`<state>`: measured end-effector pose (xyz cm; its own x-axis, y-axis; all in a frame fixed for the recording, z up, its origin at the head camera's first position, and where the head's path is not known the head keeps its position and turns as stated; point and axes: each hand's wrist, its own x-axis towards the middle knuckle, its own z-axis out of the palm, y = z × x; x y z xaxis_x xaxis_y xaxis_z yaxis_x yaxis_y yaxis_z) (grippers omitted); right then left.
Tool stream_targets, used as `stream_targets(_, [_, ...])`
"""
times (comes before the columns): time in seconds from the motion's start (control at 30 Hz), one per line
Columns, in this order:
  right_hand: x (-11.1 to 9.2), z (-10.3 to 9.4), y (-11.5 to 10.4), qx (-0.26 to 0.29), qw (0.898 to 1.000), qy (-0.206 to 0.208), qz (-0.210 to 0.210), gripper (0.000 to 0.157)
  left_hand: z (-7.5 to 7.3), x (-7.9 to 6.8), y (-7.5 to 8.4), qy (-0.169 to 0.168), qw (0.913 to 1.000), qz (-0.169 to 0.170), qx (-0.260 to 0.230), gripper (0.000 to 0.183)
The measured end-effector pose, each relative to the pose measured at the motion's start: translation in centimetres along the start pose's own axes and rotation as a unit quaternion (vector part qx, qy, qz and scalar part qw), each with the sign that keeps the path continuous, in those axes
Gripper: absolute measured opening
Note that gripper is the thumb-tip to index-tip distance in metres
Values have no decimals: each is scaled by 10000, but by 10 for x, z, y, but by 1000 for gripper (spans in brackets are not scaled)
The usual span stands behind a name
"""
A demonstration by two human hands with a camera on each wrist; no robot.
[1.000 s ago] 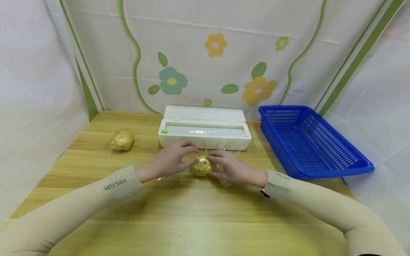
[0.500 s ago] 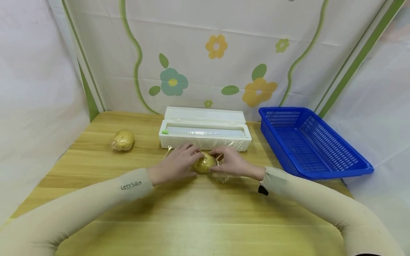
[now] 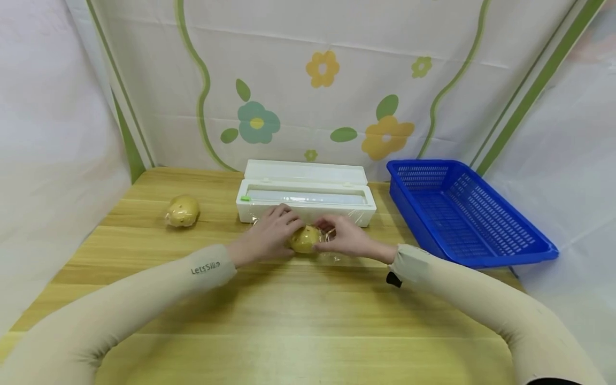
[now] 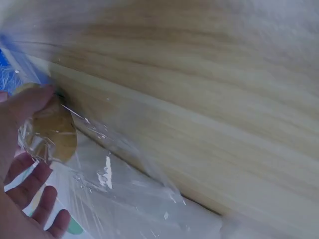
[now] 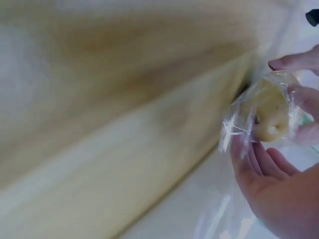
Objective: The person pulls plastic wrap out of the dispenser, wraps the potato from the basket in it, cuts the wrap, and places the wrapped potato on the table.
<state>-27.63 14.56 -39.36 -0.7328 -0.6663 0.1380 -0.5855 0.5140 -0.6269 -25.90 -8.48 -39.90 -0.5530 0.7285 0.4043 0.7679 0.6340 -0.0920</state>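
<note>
A yellow potato (image 3: pixel 305 239) sits at the table's middle, with clear cling film (image 4: pixel 107 172) around it and trailing out to its sides. My left hand (image 3: pixel 269 235) holds its left side; in the left wrist view the thumb lies across the potato and the fingers curl behind it. From the right, my right hand (image 3: pixel 347 236) has its thumb against the potato and its fingers bent over the film. Gathered film (image 5: pixel 234 127) bunches by the right hand's fingers in the right wrist view. Just beyond stands a white cling film box (image 3: pixel 308 214), lid up, roll inside.
Another potato (image 3: pixel 183 210), wrapped in film, lies at the left on the wooden table (image 3: pixel 298 321). At the right stands a blue plastic basket (image 3: pixel 447 224) with slotted sides. A white cloth with printed flowers (image 3: pixel 257 123) hangs behind the table.
My left hand has moved right and now covers the potato's left side. The potato and my right hand have shifted slightly toward the box. The box, the basket and the other potato stay put.
</note>
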Motion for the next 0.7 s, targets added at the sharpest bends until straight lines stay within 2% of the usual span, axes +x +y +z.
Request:
stream_targets(0.1, [-3,-6,-5,-757,9962,97,-427,67,-1,0,-3,28,9996,-55,-279,66])
stream_targets(0.17, [-4,-9,-10,-1578,9820,354,-978,71,-2,0,-6,31,9988,-139,-473,66])
stream_targets(0.2, [-4,-10,-13,-2042,9686,529,-1314,71,-2,0,-8,24,9983,-181,-553,66])
stream_targets(0.27, [-3,-10,-19,-2929,9321,894,-1933,70,-2,-1,-10,-4,9979,-241,-602,66])
stream_targets(0.33, [0,-7,-22,-3577,8970,1102,-2351,67,-3,-2,-12,-25,9976,-281,-625,66])
stream_targets(0.37, [2,-5,-23,-3810,8848,1118,-2438,66,-3,-2,-13,-38,9976,-302,-616,65])
stream_targets(0.4, [3,-3,-23,-3982,8774,1084,-2445,67,-4,-3,-14,-54,9977,-313,-597,65])
stream_targets(0.47, [5,2,-20,-4144,8757,957,-2287,67,-4,-3,-14,-111,9976,-355,-578,63])
stream_targets(0.53, [6,6,-16,-4175,8821,901,-1985,66,-4,-3,-14,-179,9972,-402,-608,62])
stream_targets(0.63, [7,8,-9,-3858,9042,888,-1605,64,-4,-3,-13,-287,9961,-515,-659,59])
stream_targets(0.7, [9,6,-5,-3494,9204,885,-1515,61,-5,-2,-13,-329,9954,-600,-674,56])
